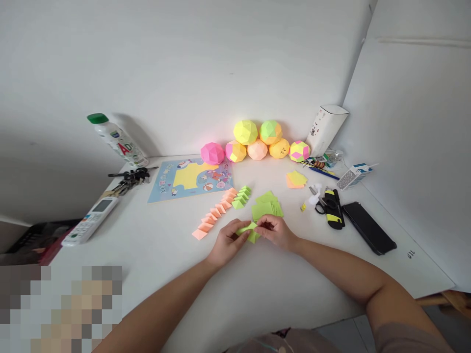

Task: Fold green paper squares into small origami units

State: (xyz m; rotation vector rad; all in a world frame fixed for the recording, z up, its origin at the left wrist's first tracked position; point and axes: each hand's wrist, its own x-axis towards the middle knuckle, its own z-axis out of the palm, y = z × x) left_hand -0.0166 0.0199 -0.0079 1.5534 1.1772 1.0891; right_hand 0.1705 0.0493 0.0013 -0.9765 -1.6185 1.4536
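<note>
A light green folded sticky note (252, 227) is held between my two hands above the white table. My left hand (231, 240) pinches its left side, thumb below and fingers above. On the other side, my right hand (275, 231) grips the paper's right edge with thumb and forefinger. Just beyond lies a loose pile of flat green sticky notes (265, 208). A row of folded peach paper pieces (215, 213) runs diagonally left of the pile. Beside it stand several folded green paper pieces (241, 197).
Faceted paper balls (257, 149) are stacked along the wall. A blue printed sheet (162, 184), a remote (91, 220), keys (132, 180) and a bottle (119, 142) sit left. Right are yellow-orange notes (296, 179), scissors (320, 208), a black-yellow utility knife (334, 211) and a phone (369, 228).
</note>
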